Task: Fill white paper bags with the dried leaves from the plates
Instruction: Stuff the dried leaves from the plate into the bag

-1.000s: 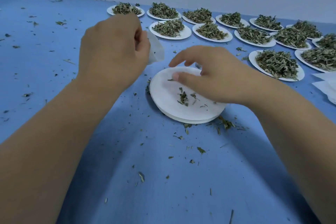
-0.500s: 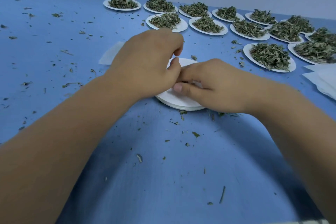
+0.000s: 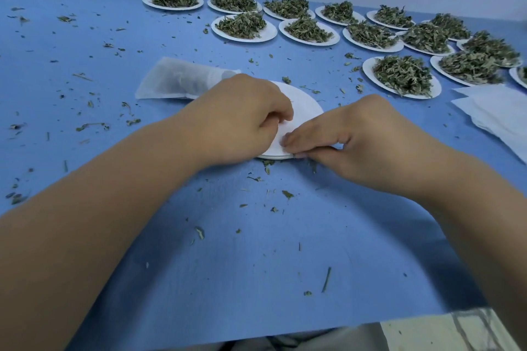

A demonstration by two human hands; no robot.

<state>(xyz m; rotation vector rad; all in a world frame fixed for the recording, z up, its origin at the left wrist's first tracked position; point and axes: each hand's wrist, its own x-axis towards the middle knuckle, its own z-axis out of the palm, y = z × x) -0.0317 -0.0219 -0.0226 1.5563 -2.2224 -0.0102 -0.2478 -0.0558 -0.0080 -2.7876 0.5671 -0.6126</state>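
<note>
Looks evenly lit, soft and cool, from overhead-ish. No glare, even on the white empty plate point(image 3: 302, 111) near the centre. Broad soft shadow on the blue cloth point(image 3: 256, 251) under the forearms point(image 3: 99, 236), deepest toward 4 o'clock. Heavy wide-angle bending near the edges. Bit of motion smear on the right hand point(image 3: 356, 139) fingertips.

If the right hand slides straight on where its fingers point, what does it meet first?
Probably the left hand: the right hand's fingertips point left across the stack of empty plates, where the left hand's fingers lie just ahead; the gap is unclear.
</note>
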